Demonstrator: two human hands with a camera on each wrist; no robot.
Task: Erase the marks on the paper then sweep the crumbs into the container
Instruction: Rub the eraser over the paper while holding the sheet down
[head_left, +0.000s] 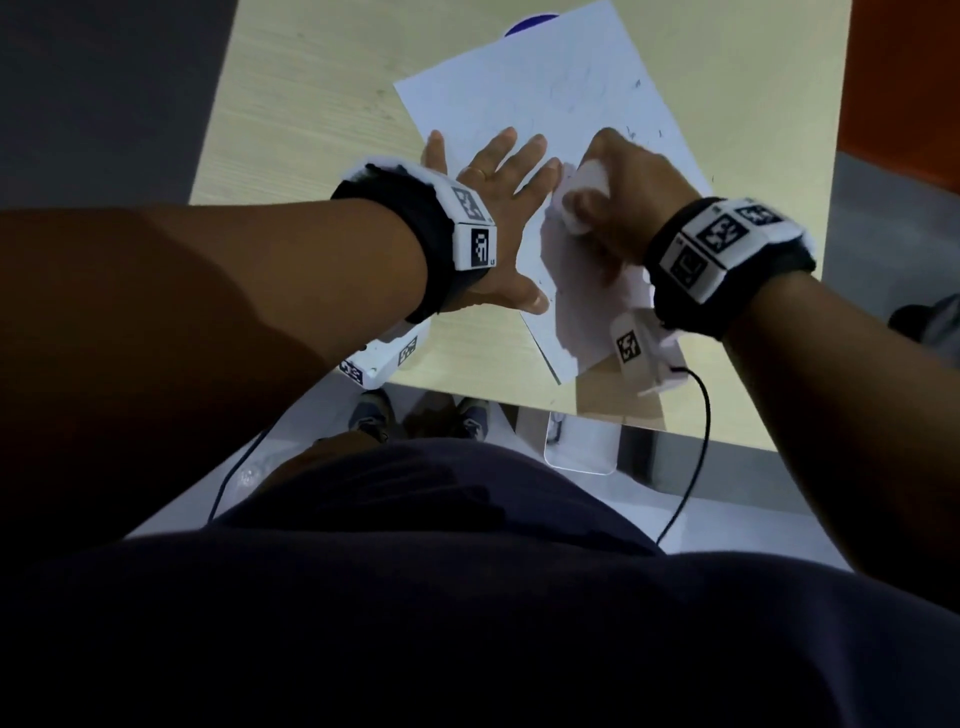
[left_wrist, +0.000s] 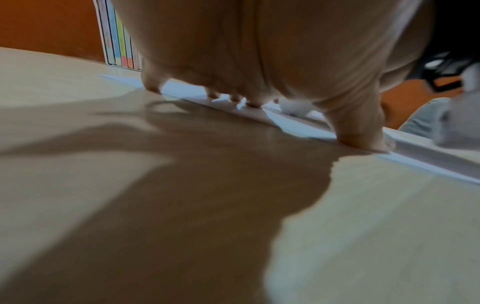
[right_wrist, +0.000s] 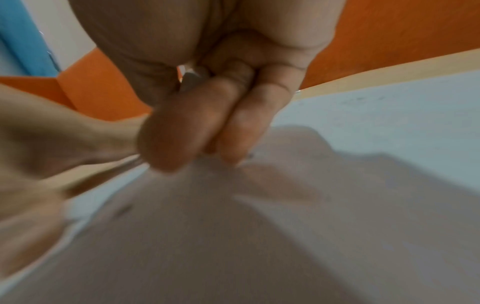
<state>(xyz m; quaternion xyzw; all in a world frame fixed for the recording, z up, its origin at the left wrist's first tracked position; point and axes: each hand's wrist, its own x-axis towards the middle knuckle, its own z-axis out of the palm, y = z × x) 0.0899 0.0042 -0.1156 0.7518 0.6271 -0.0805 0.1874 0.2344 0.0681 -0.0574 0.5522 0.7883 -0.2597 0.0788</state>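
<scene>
A white paper sheet (head_left: 545, 93) lies slanted on the pale wooden table (head_left: 311, 104), with faint marks and dark crumbs (head_left: 632, 132) near its right side. My left hand (head_left: 488, 171) lies flat on the sheet's left edge with fingers spread, pressing it down; its fingertips (left_wrist: 235, 98) touch the paper (left_wrist: 298, 125). Just right of it, my right hand (head_left: 618, 182) grips a white eraser (head_left: 587, 189) against the sheet. In the right wrist view the curled fingers (right_wrist: 194, 123) hide the eraser above the paper (right_wrist: 389, 123).
A round purple object (head_left: 535, 23) peeks out from under the paper's far edge. A clear rectangular container (head_left: 582, 447) sits below the table's front edge. Cables hang from both wrists. An orange wall (right_wrist: 402, 30) stands behind the table.
</scene>
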